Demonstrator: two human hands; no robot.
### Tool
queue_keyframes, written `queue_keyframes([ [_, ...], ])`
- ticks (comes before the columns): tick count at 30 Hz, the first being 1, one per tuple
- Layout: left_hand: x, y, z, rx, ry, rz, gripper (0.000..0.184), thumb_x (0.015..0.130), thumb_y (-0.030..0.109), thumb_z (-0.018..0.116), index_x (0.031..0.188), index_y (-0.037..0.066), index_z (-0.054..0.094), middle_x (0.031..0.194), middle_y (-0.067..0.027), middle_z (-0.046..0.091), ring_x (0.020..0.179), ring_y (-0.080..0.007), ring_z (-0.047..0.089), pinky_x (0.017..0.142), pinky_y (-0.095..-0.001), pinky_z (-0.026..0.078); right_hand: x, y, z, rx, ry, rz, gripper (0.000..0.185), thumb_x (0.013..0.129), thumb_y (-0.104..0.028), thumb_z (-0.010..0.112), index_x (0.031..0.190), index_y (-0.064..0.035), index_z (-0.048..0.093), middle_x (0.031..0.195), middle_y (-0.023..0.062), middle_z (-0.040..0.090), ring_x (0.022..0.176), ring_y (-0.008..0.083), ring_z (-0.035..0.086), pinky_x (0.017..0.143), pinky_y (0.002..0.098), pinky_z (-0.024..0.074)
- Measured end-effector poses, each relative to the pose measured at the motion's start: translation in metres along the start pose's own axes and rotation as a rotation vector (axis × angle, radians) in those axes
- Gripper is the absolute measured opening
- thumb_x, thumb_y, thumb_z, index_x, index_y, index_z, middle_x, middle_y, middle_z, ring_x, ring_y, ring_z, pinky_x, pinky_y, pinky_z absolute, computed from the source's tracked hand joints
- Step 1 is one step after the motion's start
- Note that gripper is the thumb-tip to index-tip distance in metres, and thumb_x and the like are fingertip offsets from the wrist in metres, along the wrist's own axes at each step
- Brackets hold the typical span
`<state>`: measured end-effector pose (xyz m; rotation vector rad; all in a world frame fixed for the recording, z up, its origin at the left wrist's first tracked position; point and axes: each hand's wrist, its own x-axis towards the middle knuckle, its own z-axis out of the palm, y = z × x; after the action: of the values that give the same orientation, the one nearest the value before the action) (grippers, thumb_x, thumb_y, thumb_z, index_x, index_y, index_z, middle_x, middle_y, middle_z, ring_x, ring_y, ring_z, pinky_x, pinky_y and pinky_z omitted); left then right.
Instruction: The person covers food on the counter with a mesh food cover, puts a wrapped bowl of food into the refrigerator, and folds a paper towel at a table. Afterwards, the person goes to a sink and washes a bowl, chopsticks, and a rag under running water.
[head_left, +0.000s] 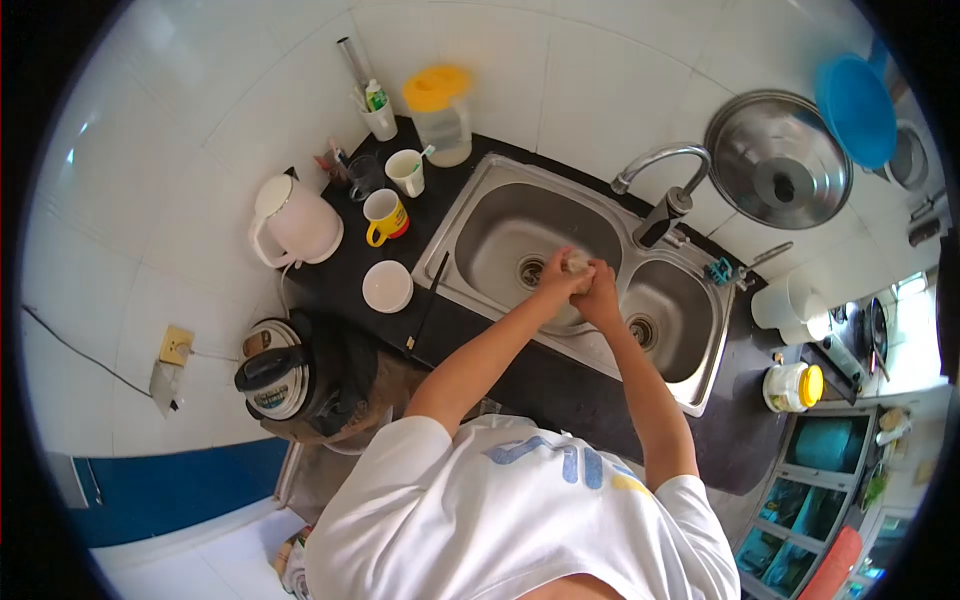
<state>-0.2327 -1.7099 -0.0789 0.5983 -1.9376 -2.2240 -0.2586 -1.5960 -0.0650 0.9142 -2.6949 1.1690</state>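
Note:
Over the large left basin of the steel double sink (487,195), my two hands come together. My left hand (555,277) is closed around the left side of a small pale, crumpled-looking thing (577,264), whose kind I cannot make out. From the other side my right hand (598,297) presses against it, fingers bent. Both hands are above the basin, close to its drain (531,271). The curved faucet (660,155) stands behind and to the right, apart from the hands.
On the left counter are a white bowl (387,287), a yellow mug (386,217), a white cup (405,172), a pitcher with yellow lid (442,125), a kettle (300,220) and a dark cooker (300,370). A yellow-lidded jar (790,387) stands right. A steel lid (780,160) leans behind.

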Motion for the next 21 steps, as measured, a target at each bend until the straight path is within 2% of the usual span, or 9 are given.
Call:
queue_keyframes([
  [1, -0.005, 0.007, -0.008, -0.061, -0.028, -0.003, 0.063, 0.074, 0.022, 0.07, 0.125, 0.003, 0.038, 0.11, -0.0093, 0.051, 0.101, -0.0174, 0.05, 0.083, -0.0289, 0.044, -0.001, -0.004, -0.009, 0.057, 0.015, -0.102, 0.058, 0.063, -0.013, 0.074, 0.112, -0.0036, 0.045, 0.099, 0.0158, 0.054, 0.087, 0.0298, 0.056, 0.073, 0.0353, 0.0479],
  [4, -0.015, 0.023, -0.024, -0.199, -0.118, 0.051, 0.06, 0.076, 0.018, 0.069, 0.125, 0.003, 0.038, 0.108, -0.0076, 0.05, 0.098, -0.0148, 0.051, 0.082, -0.0276, 0.044, -0.01, -0.006, -0.031, 0.784, -0.304, 0.234, 0.055, 0.072, -0.013, 0.07, 0.119, -0.0048, 0.043, 0.102, 0.0114, 0.053, 0.09, 0.0201, 0.055, 0.067, 0.0302, 0.0498],
  [7, -0.029, 0.038, -0.027, -0.247, -0.159, 0.14, 0.056, 0.077, 0.018, 0.068, 0.123, 0.003, 0.04, 0.105, -0.0068, 0.051, 0.095, -0.0139, 0.051, 0.08, -0.0273, 0.044, -0.016, 0.003, -0.039, 1.305, -0.25, 0.621, 0.048, 0.073, -0.007, 0.068, 0.117, -0.0045, 0.048, 0.107, 0.0095, 0.05, 0.083, 0.0121, 0.055, 0.062, 0.0252, 0.05],
  [8, -0.032, 0.043, -0.026, -0.251, -0.165, 0.174, 0.055, 0.077, 0.018, 0.067, 0.122, 0.003, 0.04, 0.104, -0.0065, 0.051, 0.094, -0.0138, 0.051, 0.08, -0.0273, 0.044, -0.019, -0.007, -0.04, 1.233, -0.16, 0.536, 0.046, 0.074, -0.007, 0.068, 0.116, -0.0049, 0.05, 0.105, 0.0087, 0.051, 0.082, 0.0123, 0.054, 0.062, 0.0253, 0.0499],
  [10, -0.033, 0.047, -0.023, -0.188, -0.081, 0.095, 0.056, 0.077, 0.021, 0.068, 0.122, 0.003, 0.04, 0.104, -0.0075, 0.051, 0.094, -0.0141, 0.051, 0.08, -0.0271, 0.044, -0.03, -0.037, -0.037, 1.076, 0.015, 0.372, 0.043, 0.074, -0.008, 0.068, 0.114, -0.0059, 0.052, 0.1, 0.007, 0.053, 0.08, 0.0126, 0.054, 0.063, 0.0255, 0.0497],
  [13, -0.036, 0.05, -0.02, -0.109, -0.063, 0.063, 0.06, 0.075, 0.025, 0.069, 0.123, 0.004, 0.04, 0.105, -0.0085, 0.051, 0.097, -0.0154, 0.05, 0.082, -0.0275, 0.042, -0.033, -0.045, -0.033, 0.575, 0.074, 0.011, 0.041, 0.076, -0.011, 0.067, 0.115, -0.0071, 0.053, 0.098, 0.005, 0.054, 0.079, 0.0127, 0.054, 0.064, 0.0257, 0.0497],
  [14, -0.037, 0.051, -0.02, -0.083, -0.076, 0.067, 0.062, 0.074, 0.026, 0.07, 0.123, 0.004, 0.039, 0.106, -0.0088, 0.05, 0.098, -0.016, 0.05, 0.083, -0.0277, 0.042, -0.033, -0.048, -0.038, 0.544, 0.054, 0.045, 0.033, 0.08, -0.009, 0.062, 0.111, -0.0011, 0.053, 0.091, 0.004, 0.055, 0.08, 0.0108, 0.054, 0.07, 0.0231, 0.0454],
  [17, -0.042, 0.054, -0.023, 0.094, -0.144, 0.242, 0.062, 0.073, 0.02, 0.071, 0.124, 0.005, 0.038, 0.111, -0.0079, 0.047, 0.1, -0.0172, 0.049, 0.085, -0.029, 0.042, -0.034, -0.038, -0.032, 0.768, 0.02, 0.177, 0.031, 0.081, -0.009, 0.061, 0.109, -0.0002, 0.054, 0.093, 0.0046, 0.056, 0.081, 0.0118, 0.056, 0.07, 0.0245, 0.0468],
  [21, -0.057, 0.069, -0.022, 0.064, -0.215, 0.311, 0.069, 0.069, 0.015, 0.074, 0.127, 0.007, 0.036, 0.112, -0.0074, 0.046, 0.102, -0.0171, 0.048, 0.086, -0.0299, 0.041, -0.039, -0.049, -0.042, 1.346, -0.036, 0.475, 0.03, 0.086, -0.019, 0.054, 0.111, -0.002, 0.053, 0.096, 0.0047, 0.057, 0.083, 0.0133, 0.057, 0.068, 0.0288, 0.0486],
])
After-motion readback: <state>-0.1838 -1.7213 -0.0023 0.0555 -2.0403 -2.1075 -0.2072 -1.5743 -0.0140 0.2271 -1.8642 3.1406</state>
